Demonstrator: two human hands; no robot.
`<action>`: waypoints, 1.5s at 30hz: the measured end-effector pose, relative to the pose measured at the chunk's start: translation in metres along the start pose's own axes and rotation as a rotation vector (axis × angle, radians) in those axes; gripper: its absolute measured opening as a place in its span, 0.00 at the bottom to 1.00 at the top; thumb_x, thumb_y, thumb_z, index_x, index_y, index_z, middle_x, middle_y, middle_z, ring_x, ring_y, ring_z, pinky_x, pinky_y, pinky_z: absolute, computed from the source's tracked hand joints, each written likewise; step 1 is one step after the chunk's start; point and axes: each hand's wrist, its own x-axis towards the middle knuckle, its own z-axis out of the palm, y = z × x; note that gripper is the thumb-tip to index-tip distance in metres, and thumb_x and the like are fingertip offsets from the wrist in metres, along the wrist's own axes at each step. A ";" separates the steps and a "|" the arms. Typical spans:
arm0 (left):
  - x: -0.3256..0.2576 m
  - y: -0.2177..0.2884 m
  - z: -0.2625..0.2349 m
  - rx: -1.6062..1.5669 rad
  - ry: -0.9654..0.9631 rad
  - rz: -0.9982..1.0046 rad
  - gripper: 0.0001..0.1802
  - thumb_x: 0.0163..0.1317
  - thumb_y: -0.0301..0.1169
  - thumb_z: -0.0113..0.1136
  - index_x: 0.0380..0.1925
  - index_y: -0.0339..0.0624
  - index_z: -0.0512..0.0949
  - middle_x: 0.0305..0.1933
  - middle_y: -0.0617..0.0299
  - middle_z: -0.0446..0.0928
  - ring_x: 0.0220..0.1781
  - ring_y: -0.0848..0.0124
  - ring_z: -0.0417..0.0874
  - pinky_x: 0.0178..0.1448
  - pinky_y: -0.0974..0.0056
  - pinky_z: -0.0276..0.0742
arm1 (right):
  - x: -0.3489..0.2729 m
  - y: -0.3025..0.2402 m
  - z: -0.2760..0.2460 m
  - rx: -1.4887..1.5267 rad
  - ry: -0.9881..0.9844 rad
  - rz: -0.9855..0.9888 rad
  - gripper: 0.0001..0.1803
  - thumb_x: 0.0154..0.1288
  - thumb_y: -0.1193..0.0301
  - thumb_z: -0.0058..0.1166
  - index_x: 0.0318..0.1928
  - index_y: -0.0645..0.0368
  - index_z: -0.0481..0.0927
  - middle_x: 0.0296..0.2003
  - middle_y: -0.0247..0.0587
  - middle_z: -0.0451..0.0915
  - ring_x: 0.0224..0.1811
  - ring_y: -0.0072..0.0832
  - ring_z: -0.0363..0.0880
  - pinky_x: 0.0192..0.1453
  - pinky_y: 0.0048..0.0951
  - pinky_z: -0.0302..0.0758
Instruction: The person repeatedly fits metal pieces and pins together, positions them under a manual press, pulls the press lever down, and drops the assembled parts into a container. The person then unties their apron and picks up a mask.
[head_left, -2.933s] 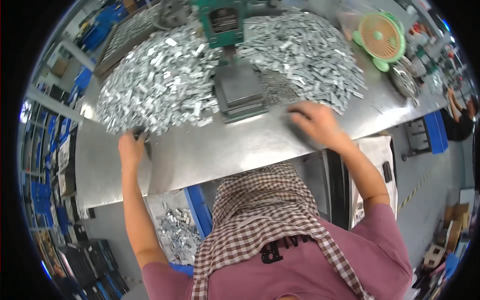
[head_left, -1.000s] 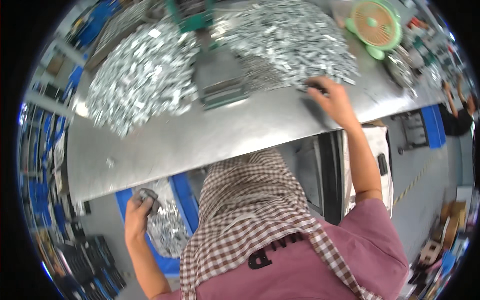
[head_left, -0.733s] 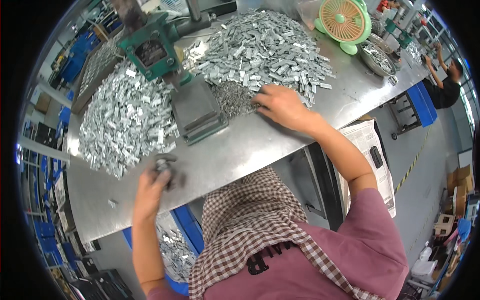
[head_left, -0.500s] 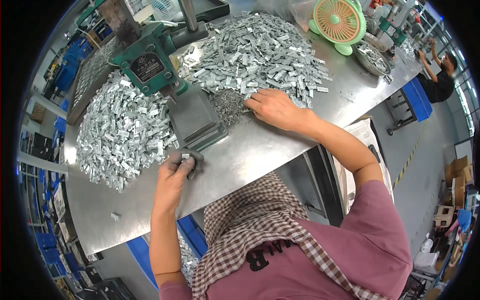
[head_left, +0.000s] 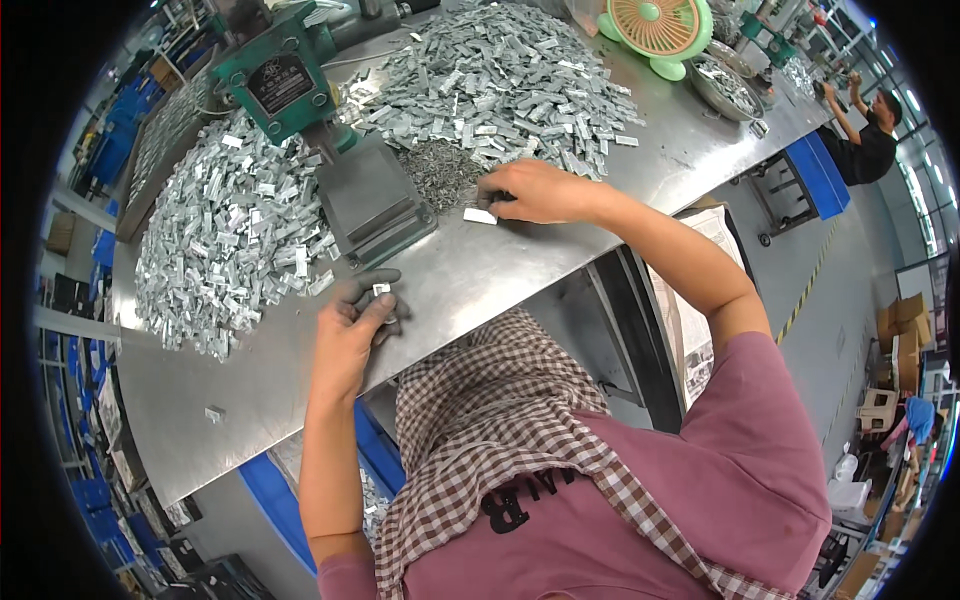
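Since prev. frame, a bright flat pc (head_left: 480,216) has come into sight at R grip's (head_left: 535,190) fingertips. L to R: loose pc (head_left: 214,413) on counter (head_left: 270,400), then L heap (head_left: 230,240) of metal pcs. L grip (head_left: 350,325) is clamped on a small pc (head_left: 381,289), thumb vs. fingers; can't tell its long axis. Press (head_left: 365,195) stands btwn L heap and bits heap (head_left: 440,172), blocking straight path across. Bright flat pc runs roughly L–R, R end tipped slightly twd wearer, just beside bits heap. R grip: fingers curled, can't tell if clamped. Beyond: R heap (head_left: 510,90), green fan (head_left: 657,25), bowl (head_left: 725,88).
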 end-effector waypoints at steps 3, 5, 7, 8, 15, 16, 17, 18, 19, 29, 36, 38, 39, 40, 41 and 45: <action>0.000 -0.007 0.001 -0.041 -0.047 -0.013 0.15 0.59 0.22 0.52 0.47 0.34 0.72 0.34 0.57 0.79 0.30 0.76 0.78 0.31 0.75 0.68 | -0.003 -0.003 0.003 0.011 0.107 -0.050 0.13 0.56 0.67 0.50 0.39 0.61 0.76 0.35 0.50 0.76 0.41 0.46 0.74 0.46 0.42 0.70; 0.001 -0.010 0.006 -0.070 -0.041 -0.006 0.17 0.58 0.22 0.54 0.49 0.32 0.70 0.36 0.54 0.79 0.30 0.73 0.79 0.30 0.74 0.68 | -0.005 -0.012 0.005 -0.026 0.096 -0.066 0.14 0.55 0.68 0.53 0.43 0.59 0.75 0.37 0.46 0.75 0.43 0.44 0.74 0.46 0.41 0.71; 0.006 -0.011 0.008 -0.096 -0.032 -0.003 0.18 0.57 0.21 0.54 0.49 0.32 0.69 0.39 0.52 0.79 0.33 0.71 0.80 0.30 0.73 0.69 | -0.003 -0.022 0.014 -0.136 0.113 -0.087 0.14 0.53 0.72 0.54 0.41 0.58 0.74 0.36 0.42 0.74 0.42 0.42 0.74 0.45 0.40 0.72; 0.008 -0.011 0.011 -0.130 -0.011 -0.001 0.17 0.58 0.21 0.54 0.49 0.32 0.69 0.39 0.52 0.79 0.34 0.70 0.80 0.30 0.73 0.69 | -0.004 -0.026 0.014 -0.140 0.116 -0.084 0.14 0.53 0.71 0.53 0.42 0.57 0.74 0.36 0.42 0.74 0.42 0.41 0.74 0.45 0.39 0.72; 0.021 -0.012 0.025 -0.187 0.010 0.047 0.19 0.59 0.22 0.53 0.51 0.31 0.69 0.41 0.51 0.79 0.35 0.70 0.81 0.32 0.72 0.72 | -0.004 -0.021 0.006 0.109 0.312 -0.067 0.12 0.54 0.74 0.52 0.41 0.58 0.74 0.34 0.42 0.75 0.40 0.40 0.74 0.44 0.37 0.71; 0.022 -0.013 0.026 -0.185 0.006 0.055 0.19 0.59 0.22 0.53 0.51 0.31 0.69 0.41 0.51 0.79 0.35 0.69 0.81 0.32 0.72 0.72 | -0.004 -0.022 0.007 0.075 0.302 -0.096 0.12 0.54 0.75 0.52 0.41 0.57 0.74 0.34 0.41 0.75 0.40 0.40 0.74 0.43 0.37 0.71; 0.023 -0.012 0.026 -0.180 0.000 0.052 0.19 0.59 0.22 0.53 0.51 0.31 0.69 0.41 0.51 0.79 0.35 0.69 0.81 0.32 0.72 0.72 | -0.005 -0.023 0.009 -0.020 0.253 -0.119 0.12 0.53 0.75 0.52 0.41 0.57 0.74 0.34 0.41 0.74 0.40 0.40 0.73 0.43 0.37 0.71; 0.024 -0.011 0.026 -0.161 0.007 0.054 0.18 0.59 0.22 0.52 0.51 0.30 0.69 0.41 0.51 0.79 0.36 0.69 0.81 0.32 0.72 0.72 | -0.007 -0.024 0.013 -0.115 0.202 -0.134 0.12 0.53 0.75 0.52 0.40 0.58 0.74 0.34 0.40 0.74 0.40 0.40 0.72 0.43 0.37 0.71; 0.024 -0.010 0.027 -0.143 0.014 0.058 0.18 0.59 0.22 0.52 0.50 0.30 0.69 0.42 0.51 0.79 0.36 0.69 0.81 0.32 0.72 0.72 | -0.006 -0.023 0.018 -0.184 0.202 -0.173 0.12 0.52 0.75 0.52 0.40 0.58 0.74 0.33 0.40 0.72 0.40 0.39 0.71 0.43 0.37 0.70; 0.011 -0.020 0.028 -0.091 0.125 0.176 0.19 0.60 0.21 0.51 0.52 0.29 0.69 0.43 0.56 0.78 0.36 0.75 0.78 0.35 0.73 0.74 | -0.009 -0.081 0.012 0.740 0.253 -0.033 0.12 0.54 0.74 0.58 0.40 0.62 0.76 0.33 0.34 0.78 0.33 0.19 0.75 0.39 0.24 0.72; 0.002 -0.005 0.043 -0.187 0.122 0.239 0.20 0.60 0.21 0.53 0.54 0.30 0.68 0.41 0.59 0.77 0.33 0.77 0.77 0.39 0.72 0.74 | -0.003 -0.098 0.034 0.738 0.437 -0.042 0.11 0.53 0.75 0.57 0.38 0.63 0.75 0.33 0.36 0.77 0.33 0.21 0.75 0.39 0.24 0.72; 0.003 -0.005 0.043 -0.167 0.196 0.224 0.18 0.59 0.21 0.55 0.51 0.30 0.71 0.38 0.59 0.78 0.31 0.76 0.77 0.37 0.73 0.74 | 0.000 -0.097 0.041 0.602 0.523 -0.151 0.11 0.53 0.76 0.56 0.39 0.62 0.75 0.34 0.40 0.76 0.34 0.29 0.77 0.39 0.27 0.73; 0.003 -0.005 0.039 -0.132 0.234 0.228 0.16 0.58 0.22 0.57 0.47 0.31 0.74 0.35 0.60 0.79 0.30 0.75 0.78 0.35 0.72 0.74 | 0.000 -0.101 0.042 0.503 0.512 -0.156 0.11 0.53 0.75 0.55 0.39 0.62 0.75 0.34 0.41 0.76 0.35 0.33 0.77 0.40 0.30 0.73; 0.007 -0.008 0.038 -0.171 0.230 0.214 0.15 0.57 0.23 0.58 0.46 0.31 0.74 0.35 0.59 0.79 0.29 0.75 0.78 0.34 0.72 0.75 | 0.000 -0.099 0.046 0.486 0.519 -0.155 0.11 0.54 0.75 0.55 0.39 0.61 0.75 0.34 0.42 0.76 0.36 0.34 0.77 0.41 0.32 0.73; 0.012 -0.014 0.035 -0.210 0.225 0.199 0.15 0.57 0.23 0.59 0.44 0.31 0.75 0.34 0.59 0.79 0.29 0.75 0.78 0.32 0.72 0.75 | -0.002 -0.095 0.048 0.468 0.526 -0.154 0.11 0.54 0.75 0.55 0.39 0.61 0.75 0.34 0.42 0.76 0.37 0.35 0.76 0.42 0.33 0.73; 0.014 -0.011 0.029 -0.275 0.175 0.159 0.13 0.56 0.24 0.60 0.41 0.29 0.75 0.38 0.50 0.80 0.35 0.68 0.82 0.30 0.70 0.77 | -0.026 -0.055 0.026 0.398 0.593 -0.024 0.11 0.57 0.73 0.53 0.42 0.60 0.76 0.39 0.43 0.78 0.41 0.36 0.77 0.45 0.29 0.74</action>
